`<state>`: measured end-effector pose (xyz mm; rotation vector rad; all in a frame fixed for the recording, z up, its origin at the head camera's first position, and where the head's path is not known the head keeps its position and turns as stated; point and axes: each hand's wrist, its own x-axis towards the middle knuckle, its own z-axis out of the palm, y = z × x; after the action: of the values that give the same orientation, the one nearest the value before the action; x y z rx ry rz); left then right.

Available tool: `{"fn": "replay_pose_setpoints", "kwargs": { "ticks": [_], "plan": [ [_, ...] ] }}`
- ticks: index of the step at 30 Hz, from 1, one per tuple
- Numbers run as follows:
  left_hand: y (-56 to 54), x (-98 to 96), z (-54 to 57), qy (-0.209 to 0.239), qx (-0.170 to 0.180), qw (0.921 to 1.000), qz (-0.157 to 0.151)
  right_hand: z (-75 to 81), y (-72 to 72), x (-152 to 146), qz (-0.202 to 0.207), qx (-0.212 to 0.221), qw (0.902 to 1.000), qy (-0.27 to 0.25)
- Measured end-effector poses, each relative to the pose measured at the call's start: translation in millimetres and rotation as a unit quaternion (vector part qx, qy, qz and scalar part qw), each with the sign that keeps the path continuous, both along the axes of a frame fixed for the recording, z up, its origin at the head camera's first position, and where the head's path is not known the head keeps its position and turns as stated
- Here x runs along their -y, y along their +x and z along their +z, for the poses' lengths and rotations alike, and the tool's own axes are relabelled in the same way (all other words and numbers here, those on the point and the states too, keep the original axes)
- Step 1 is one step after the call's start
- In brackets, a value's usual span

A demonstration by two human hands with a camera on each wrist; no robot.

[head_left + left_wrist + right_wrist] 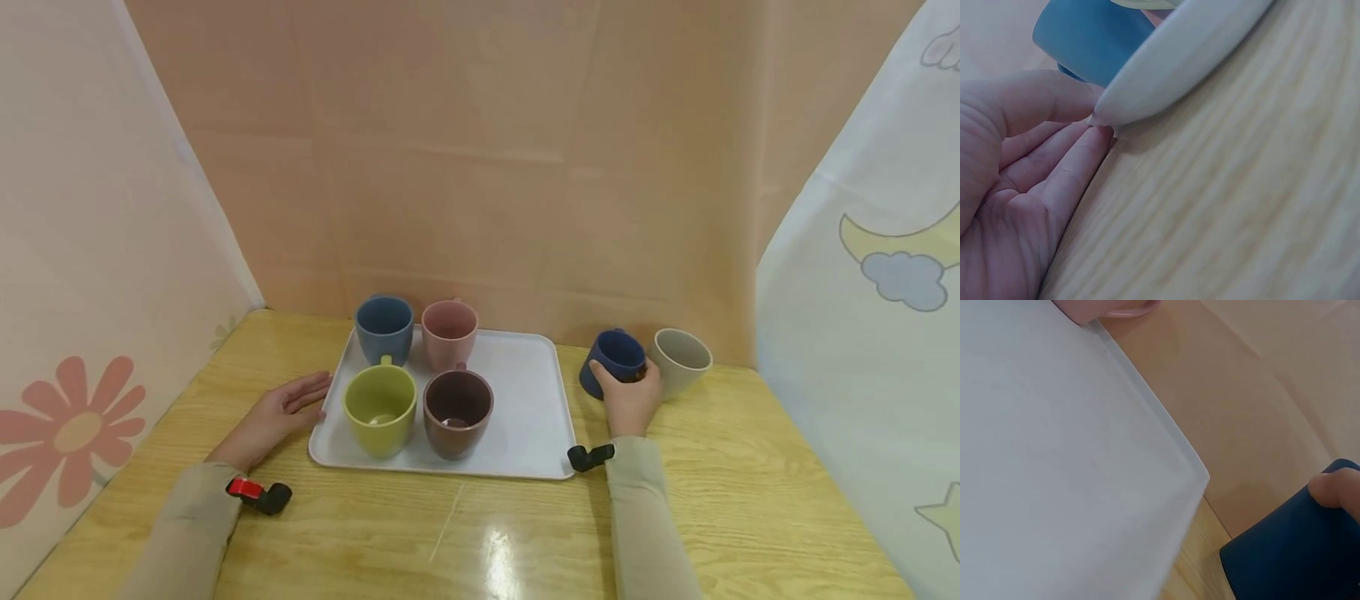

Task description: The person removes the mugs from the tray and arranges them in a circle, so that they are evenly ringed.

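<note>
My right hand point(632, 402) grips a dark blue mug point(597, 379) at its rim, just right of the white tray point(525, 400). In the right wrist view a digit lies over the rim of that mug point(1297, 550); most of the hand is out of frame. A beige mug point(678, 379) stands close beside it. At the tray's left edge my left hand point(273, 421) pinches the rim between thumb and fingertips, seen closely in the left wrist view. On the tray's left half stand a blue mug point(385, 333), a pink mug point(448, 337), a yellow-green mug point(380, 421) and a brown mug point(457, 421).
The tray lies on a wooden table point(360, 533). An orange-brown backdrop point(465, 167) rises behind it, and patterned white sheets point(60, 208) hang at both sides. Bare tray surface shows right of the pink and brown mugs.
</note>
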<state>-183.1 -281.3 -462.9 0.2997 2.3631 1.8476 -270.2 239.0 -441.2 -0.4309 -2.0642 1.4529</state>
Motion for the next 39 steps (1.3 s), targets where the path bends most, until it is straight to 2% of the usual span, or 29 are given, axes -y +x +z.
{"fn": "replay_pose_setpoints", "kwargs": {
  "ticks": [7,13,26,33,37,39],
  "plan": [
    [-0.3,-1.5,-0.3,0.004,0.005,1.0000,0.001,0.1,1.9,1,-0.021,-0.001,0.9998,0.009],
    [1.0,-0.5,-1.1,-0.003,0.004,1.0000,0.002,0.9,5.6,3,-0.027,-0.018,0.9993,-0.016],
    [-0.8,-0.7,-3.4,0.013,-0.005,0.9999,-0.010,2.8,6.6,6,-0.053,-0.044,0.9962,-0.053],
    [-1.9,-0.3,-5.1,0.018,-0.006,0.9997,-0.014,4.4,4.9,4,-0.063,-0.102,0.9909,-0.061],
    [-0.7,1.2,-4.1,0.015,-0.005,0.9998,-0.012,16.0,7.8,8,-0.069,-0.156,0.9852,-0.017],
    [0.2,2.1,-3.1,0.009,-0.004,0.9999,-0.010,25.4,10.5,13,-0.056,-0.182,0.9817,0.005]
  ]
}}
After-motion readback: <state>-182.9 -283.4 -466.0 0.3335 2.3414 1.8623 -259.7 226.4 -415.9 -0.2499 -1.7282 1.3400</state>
